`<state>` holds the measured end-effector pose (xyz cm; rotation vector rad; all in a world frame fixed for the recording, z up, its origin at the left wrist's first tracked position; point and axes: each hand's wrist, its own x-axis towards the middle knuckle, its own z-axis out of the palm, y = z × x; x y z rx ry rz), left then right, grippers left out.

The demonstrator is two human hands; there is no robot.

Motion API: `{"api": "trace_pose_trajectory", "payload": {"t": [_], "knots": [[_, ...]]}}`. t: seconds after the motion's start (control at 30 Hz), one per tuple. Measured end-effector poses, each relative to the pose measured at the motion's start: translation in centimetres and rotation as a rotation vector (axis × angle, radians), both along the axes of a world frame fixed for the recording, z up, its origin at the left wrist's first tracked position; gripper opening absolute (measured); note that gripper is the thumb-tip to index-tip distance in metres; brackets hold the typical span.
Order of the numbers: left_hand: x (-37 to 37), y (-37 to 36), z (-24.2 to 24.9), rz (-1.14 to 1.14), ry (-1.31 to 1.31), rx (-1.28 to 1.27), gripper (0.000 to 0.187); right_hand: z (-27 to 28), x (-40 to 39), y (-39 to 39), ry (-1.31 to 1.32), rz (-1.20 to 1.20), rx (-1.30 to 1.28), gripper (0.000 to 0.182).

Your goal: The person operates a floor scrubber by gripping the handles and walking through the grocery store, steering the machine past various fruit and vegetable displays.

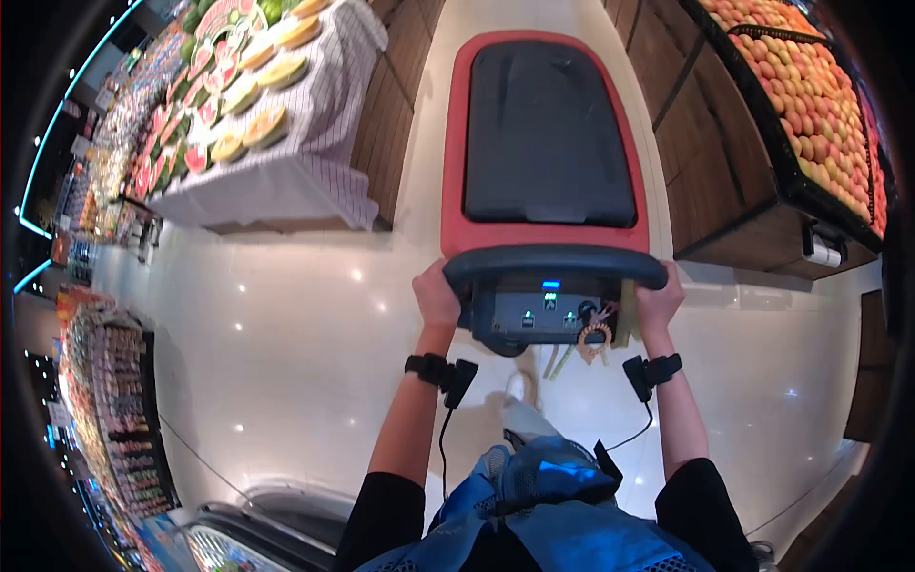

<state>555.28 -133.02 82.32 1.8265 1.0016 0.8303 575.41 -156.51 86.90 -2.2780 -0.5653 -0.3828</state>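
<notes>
Head view: two hands, left hand (436,297) and right hand (660,300), each grip the one grey handlebar (555,261) of one red floor scrubber (544,143)

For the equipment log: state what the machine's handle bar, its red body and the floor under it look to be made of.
Handle bar: dark grey moulded plastic or rubber, matte. Red body: likely hard plastic, smooth, faint sheen. Floor: polished pale tile or stone, mirroring ceiling lights. Both hands grip the bar.
</notes>
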Motion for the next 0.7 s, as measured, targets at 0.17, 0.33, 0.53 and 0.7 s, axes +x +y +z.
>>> {"api": "trace_pose_trajectory", "payload": {"t": [0.17,0.33,0.53,0.7], "knots": [[6.8,7.2,-1.5,-0.020,-0.062,-0.078,0.031,-1.6,6.0,7.1,0.012,-0.029,0.082,0.022],[12.4,11.8,-0.5,-0.009,0.115,0.351,0.026,-2.1,11.4,12.1,-0.001,-0.017,0.057,0.027],[19.0,18.0,-1.7,-0.037,0.132,0.154,0.012,-3.2,17.7,17.9,-0.023,-0.023,0.033,0.027],[25.1,23.8,-3.9,-0.059,0.182,0.282,0.019,-4.4,23.9,23.4,0.027,-0.053,0.037,0.026]]}}
